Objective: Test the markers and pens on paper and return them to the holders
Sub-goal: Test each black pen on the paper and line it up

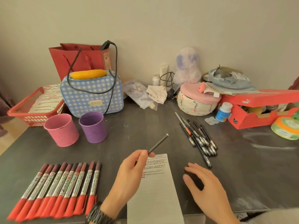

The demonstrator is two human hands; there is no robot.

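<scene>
My left hand (129, 173) pinches a thin black pen (159, 143) by its lower end, with the pen angled up and to the right above the paper strip (157, 191). Rows of red marks cover the strip's top part. My right hand (205, 186) hovers open, fingers spread, just right of the paper. Several red-capped markers (55, 189) lie side by side at the near left. A pile of several black pens (199, 138) lies right of centre. A pink holder (62, 130) and a purple holder (93, 126) stand upright behind the markers.
A blue checked pouch (92, 94) and a red basket (32, 107) sit behind the holders, with a red paper bag (77, 60) against the wall. A woven lidded basket (197, 101), a red shoebox (258, 110), a small bottle (224, 111) and a tape roll (286, 128) crowd the right.
</scene>
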